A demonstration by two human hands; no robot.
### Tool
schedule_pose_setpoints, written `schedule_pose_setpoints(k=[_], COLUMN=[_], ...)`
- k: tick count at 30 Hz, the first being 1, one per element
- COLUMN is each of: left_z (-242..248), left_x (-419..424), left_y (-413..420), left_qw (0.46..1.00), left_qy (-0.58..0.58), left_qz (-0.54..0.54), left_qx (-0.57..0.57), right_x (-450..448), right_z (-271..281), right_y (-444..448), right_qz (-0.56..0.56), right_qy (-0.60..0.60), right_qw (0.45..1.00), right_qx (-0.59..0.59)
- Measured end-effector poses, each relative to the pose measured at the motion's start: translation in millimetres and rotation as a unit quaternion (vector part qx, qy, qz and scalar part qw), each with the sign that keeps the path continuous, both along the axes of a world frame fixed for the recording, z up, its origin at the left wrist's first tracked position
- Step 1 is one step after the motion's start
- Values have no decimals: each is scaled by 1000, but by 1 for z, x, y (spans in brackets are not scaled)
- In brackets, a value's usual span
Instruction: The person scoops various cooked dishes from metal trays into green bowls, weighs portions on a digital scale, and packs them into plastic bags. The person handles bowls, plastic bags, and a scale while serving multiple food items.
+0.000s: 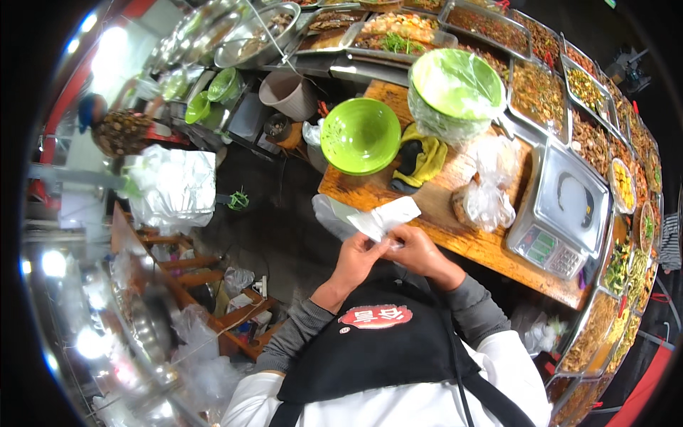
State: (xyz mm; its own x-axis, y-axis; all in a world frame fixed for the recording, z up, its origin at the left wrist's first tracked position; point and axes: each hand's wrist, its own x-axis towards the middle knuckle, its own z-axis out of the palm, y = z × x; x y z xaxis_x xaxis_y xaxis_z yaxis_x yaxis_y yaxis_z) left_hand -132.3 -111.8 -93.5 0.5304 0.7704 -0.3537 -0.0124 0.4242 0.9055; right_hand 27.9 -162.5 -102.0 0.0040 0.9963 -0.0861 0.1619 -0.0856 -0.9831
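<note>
Both of my hands meet in front of my black apron (373, 347). My left hand (358, 259) and my right hand (419, 250) pinch a thin white sheet (392, 213), paper or plastic, at its near end. A translucent flap (331, 213) extends to the left of it; whether it is the same piece I cannot tell. Beyond the hands, a bright green bowl (362, 136) rests at the corner of the wooden table (341, 187). A yellow and black cloth or glove (427, 160) lies to its right. Farther right, a knotted clear plastic bag (485, 203) holds brown food.
A digital scale (565, 197) stands at the table's right end. Plastic-wrapped green bowls (456, 88) are stacked at the back. Metal trays of food (539, 96) curve along the far and right sides. Another person (122, 128) is at the far left, beyond a foil-covered block (171, 187).
</note>
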Motion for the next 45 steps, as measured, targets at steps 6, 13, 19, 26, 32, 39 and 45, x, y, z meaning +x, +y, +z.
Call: schedule_pose_setpoints(k=[6, 13, 19, 26, 32, 39, 45], left_z=[-6, 4, -15, -54, -89, -54, -22], left_x=[-78, -132, -88, 39, 68, 48, -25], left_y=[75, 180, 271, 359, 367, 391, 381], left_qw=[814, 787, 971, 775, 803, 924, 898], left_qy=[316, 309, 117, 112, 196, -17, -23], left_qz=[21, -14, -194, -68, -143, -379, -408], left_qx=[487, 534, 78, 618, 544, -56, 163], right_x=[41, -35, -36, 14, 23, 35, 18], right_z=[-18, 3, 43, -38, -94, -44, -14], right_y=[34, 116, 155, 184, 204, 186, 232], right_qz=[-267, -288, -80, -407, -494, -456, -456], right_qy=[584, 433, 252, -432, -402, -179, -16], right_qw=[754, 848, 953, 794, 766, 870, 890], right_qx=[-141, -97, -145, -133, -84, 53, 13])
